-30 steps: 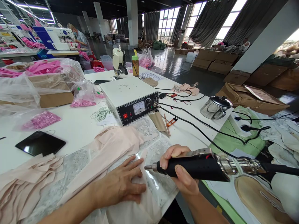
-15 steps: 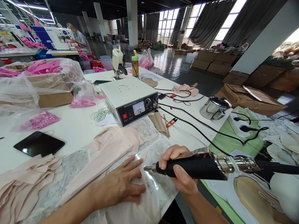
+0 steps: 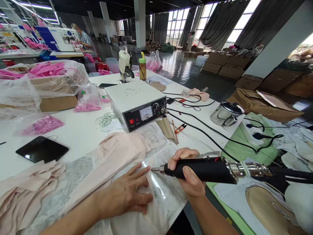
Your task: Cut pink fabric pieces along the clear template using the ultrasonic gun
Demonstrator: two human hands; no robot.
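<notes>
My left hand [image 3: 127,192] lies flat with fingers spread on a strip of pale pink fabric [image 3: 114,156] over a clear plastic sheet [image 3: 166,192] and lace. My right hand [image 3: 187,171] is wrapped round the black handle of a handheld ultrasonic tool [image 3: 207,169]. Its metal tip points left, just right of my left fingertips and a little above the plastic sheet. A black cable runs from the tool's rear. Another cable leads to the white control box [image 3: 137,104] with a meter and knobs.
A black phone [image 3: 41,149] lies at left beside bags of pink rings [image 3: 42,125]. Scissors [image 3: 179,128], a steel pot [image 3: 226,113], a bottle [image 3: 142,68] and cardboard boxes stand further off. A person works at a sewing machine [image 3: 58,39] far left.
The tool and my right hand have risen slightly and tilted more level. My left hand has stayed put on the fabric.
</notes>
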